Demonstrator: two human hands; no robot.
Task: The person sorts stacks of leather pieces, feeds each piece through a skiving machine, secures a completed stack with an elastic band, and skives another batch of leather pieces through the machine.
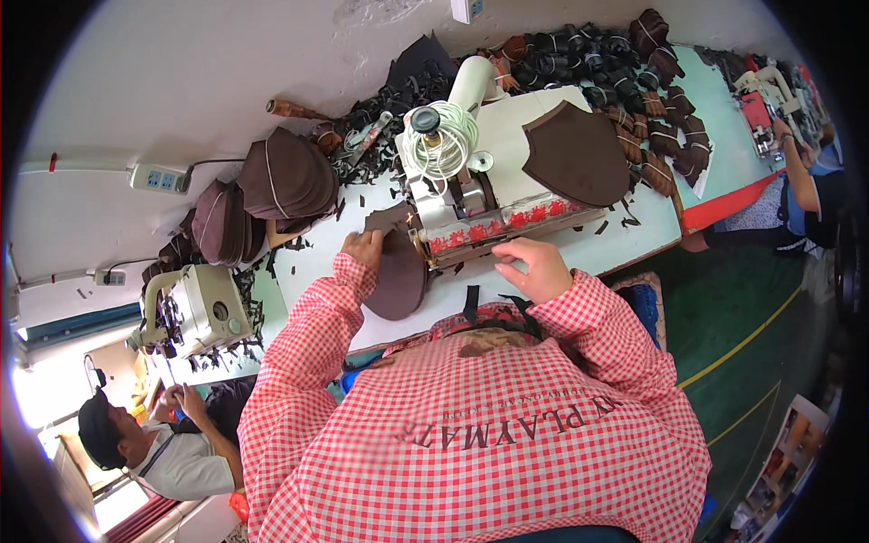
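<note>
My left hand [364,247] has its fingers closed on the upper left edge of a dark brown leather-like piece [398,279] with a rounded lower end. The piece lies on the white tabletop against the left end of a white bench machine [543,195]. My right hand [536,270] hovers in front of the machine's red-patterned front edge, thumb and fingers apart, with nothing visible in it. On top of the machine, a stack of brown shield-shaped pieces [577,154] rests at the right. A coil of white cord [440,145] hangs on the machine's upper part.
Tied stacks of brown pieces [288,176] stand at the back left. Dark scraps [367,145] and bundled strips [625,81] line the wall. A second machine [206,308] is at the left. One co-worker [172,443] sits at the left; another's arm [798,172] shows far right.
</note>
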